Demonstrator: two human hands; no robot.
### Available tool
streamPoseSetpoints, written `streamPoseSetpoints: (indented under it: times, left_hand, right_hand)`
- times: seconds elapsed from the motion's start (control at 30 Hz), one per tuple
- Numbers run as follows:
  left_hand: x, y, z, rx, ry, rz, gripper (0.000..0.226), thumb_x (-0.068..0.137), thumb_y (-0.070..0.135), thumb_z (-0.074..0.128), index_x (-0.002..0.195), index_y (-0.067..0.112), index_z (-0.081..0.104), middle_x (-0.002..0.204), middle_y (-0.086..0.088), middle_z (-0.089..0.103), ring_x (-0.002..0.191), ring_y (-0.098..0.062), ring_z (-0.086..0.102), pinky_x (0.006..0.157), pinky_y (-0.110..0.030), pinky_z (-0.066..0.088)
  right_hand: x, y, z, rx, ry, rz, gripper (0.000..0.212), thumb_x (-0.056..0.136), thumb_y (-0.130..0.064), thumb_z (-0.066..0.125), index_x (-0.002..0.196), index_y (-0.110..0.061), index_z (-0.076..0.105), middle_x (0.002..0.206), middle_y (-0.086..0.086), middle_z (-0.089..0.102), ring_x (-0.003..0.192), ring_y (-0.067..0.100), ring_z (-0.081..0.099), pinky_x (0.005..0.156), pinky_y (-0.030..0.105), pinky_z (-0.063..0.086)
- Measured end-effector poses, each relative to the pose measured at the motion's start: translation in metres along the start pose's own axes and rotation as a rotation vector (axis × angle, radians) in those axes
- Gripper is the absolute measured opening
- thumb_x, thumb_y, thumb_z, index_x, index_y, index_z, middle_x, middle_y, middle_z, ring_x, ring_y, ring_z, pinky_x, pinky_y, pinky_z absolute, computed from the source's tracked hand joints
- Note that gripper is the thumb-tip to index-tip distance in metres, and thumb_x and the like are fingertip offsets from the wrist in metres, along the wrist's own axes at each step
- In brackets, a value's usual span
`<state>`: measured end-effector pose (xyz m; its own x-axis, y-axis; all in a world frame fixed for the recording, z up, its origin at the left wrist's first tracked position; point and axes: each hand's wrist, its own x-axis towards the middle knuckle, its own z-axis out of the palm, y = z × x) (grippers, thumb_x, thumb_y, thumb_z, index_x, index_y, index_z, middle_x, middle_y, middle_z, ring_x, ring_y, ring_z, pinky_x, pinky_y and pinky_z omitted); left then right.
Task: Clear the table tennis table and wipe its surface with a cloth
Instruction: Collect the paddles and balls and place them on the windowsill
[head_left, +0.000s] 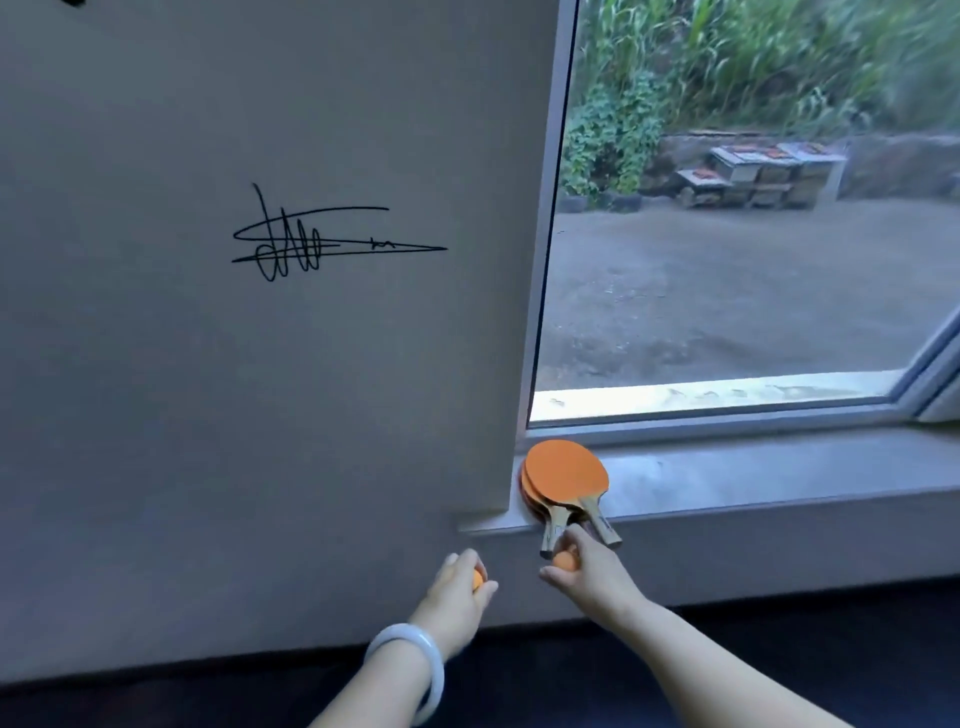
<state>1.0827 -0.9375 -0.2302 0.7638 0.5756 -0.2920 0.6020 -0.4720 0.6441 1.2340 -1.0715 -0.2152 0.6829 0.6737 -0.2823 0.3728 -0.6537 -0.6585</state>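
Hands (519, 579) round orange balls (565, 561)

Grey signed wall (260, 364), window (753, 234), sill (779, 467)

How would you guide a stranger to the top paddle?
Find the window, then drop to the left end of its grey sill. Paddles are stacked there; the top paddle shows its whole orange face, while those beneath show only edges.

We count: paddles (563, 475) – at least two, stacked on the windowsill | orange balls – two, one (478, 578) per hand, the other (565, 561) | hands – two | bracelet (415, 660) – one
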Motion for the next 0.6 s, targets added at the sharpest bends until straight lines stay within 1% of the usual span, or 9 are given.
streamPoseSetpoints:
  times: [0.13,0.2,0.27,0.33,0.4,0.43,0.5,0.53,0.6]
  left_hand:
    - [0.048,0.017,0.01,-0.002,0.017,-0.026,0.018,0.099,0.035,0.046,0.101,0.017,0.047,0.106,0.004,0.045,0.09,-0.015,0.046,0.073,-0.028,0.037]
    - [0.074,0.029,0.016,-0.011,0.031,-0.05,0.019,0.099,0.035,0.046,0.101,0.016,0.047,0.106,0.004,0.045,0.09,-0.015,0.046,0.073,-0.027,0.039]
    - [0.1,0.044,0.024,-0.007,0.047,-0.095,0.02,0.099,0.035,0.047,0.102,0.016,0.047,0.106,0.003,0.045,0.094,-0.018,0.048,0.078,-0.03,0.04]
    - [0.122,0.061,0.032,-0.007,0.055,-0.154,0.02,0.099,0.036,0.046,0.104,0.016,0.047,0.108,0.003,0.045,0.096,-0.02,0.049,0.081,-0.033,0.041]
    - [0.141,0.077,0.041,-0.026,0.065,-0.204,0.019,0.099,0.035,0.047,0.101,0.017,0.046,0.107,0.002,0.044,0.092,-0.018,0.048,0.081,-0.032,0.041]
    - [0.149,0.084,0.045,-0.044,0.073,-0.219,0.017,0.098,0.035,0.048,0.098,0.019,0.045,0.105,0.002,0.043,0.088,-0.016,0.046,0.079,-0.031,0.04]
    - [0.165,0.096,0.051,-0.079,0.102,-0.241,0.013,0.098,0.033,0.049,0.096,0.023,0.042,0.104,0.004,0.041,0.084,-0.013,0.044,0.076,-0.029,0.037]
    - [0.171,0.101,0.053,-0.091,0.121,-0.258,0.011,0.098,0.032,0.049,0.099,0.023,0.042,0.106,0.004,0.041,0.087,-0.013,0.045,0.076,-0.029,0.036]
    - [0.18,0.108,0.058,-0.133,0.147,-0.306,0.014,0.098,0.026,0.049,0.109,0.021,0.042,0.112,0.003,0.038,0.096,-0.016,0.048,0.08,-0.03,0.039]
  right_hand:
    - [0.056,0.014,-0.017,0.061,-0.058,-0.001,0.009,0.084,-0.032,0.07,0.084,-0.028,0.063,0.093,-0.008,0.053,0.073,0.007,0.051,0.059,0.018,0.04]
    - [0.089,0.022,-0.028,0.074,-0.112,-0.004,0.01,0.085,-0.032,0.069,0.08,-0.03,0.061,0.093,-0.004,0.054,0.071,0.009,0.049,0.059,0.02,0.039]
    - [0.124,0.029,-0.042,0.076,-0.151,-0.019,0.011,0.086,-0.03,0.07,0.081,-0.026,0.061,0.087,0.0,0.062,0.071,0.012,0.051,0.064,0.025,0.04]
    - [0.158,0.035,-0.058,0.084,-0.192,-0.021,0.012,0.085,-0.027,0.072,0.088,-0.019,0.063,0.088,0.004,0.065,0.072,0.015,0.052,0.065,0.026,0.04]
    - [0.189,0.041,-0.071,0.076,-0.241,-0.024,0.017,0.084,-0.023,0.072,0.097,-0.016,0.063,0.086,0.004,0.061,0.071,0.017,0.052,0.063,0.026,0.041]
    - [0.204,0.045,-0.076,0.058,-0.266,-0.031,0.019,0.084,-0.02,0.072,0.1,-0.017,0.062,0.089,0.003,0.06,0.074,0.018,0.054,0.062,0.025,0.041]
    - [0.231,0.05,-0.083,0.042,-0.323,-0.04,0.027,0.084,-0.017,0.071,0.109,-0.019,0.06,0.101,0.002,0.059,0.088,0.019,0.058,0.068,0.024,0.042]
    - [0.244,0.052,-0.084,0.03,-0.346,-0.039,0.031,0.084,-0.017,0.07,0.114,-0.019,0.059,0.106,0.002,0.057,0.094,0.019,0.057,0.071,0.025,0.042]
    - [0.264,0.055,-0.083,0.004,-0.372,-0.032,0.036,0.084,-0.018,0.07,0.117,-0.018,0.057,0.11,0.002,0.057,0.1,0.02,0.056,0.075,0.028,0.044]
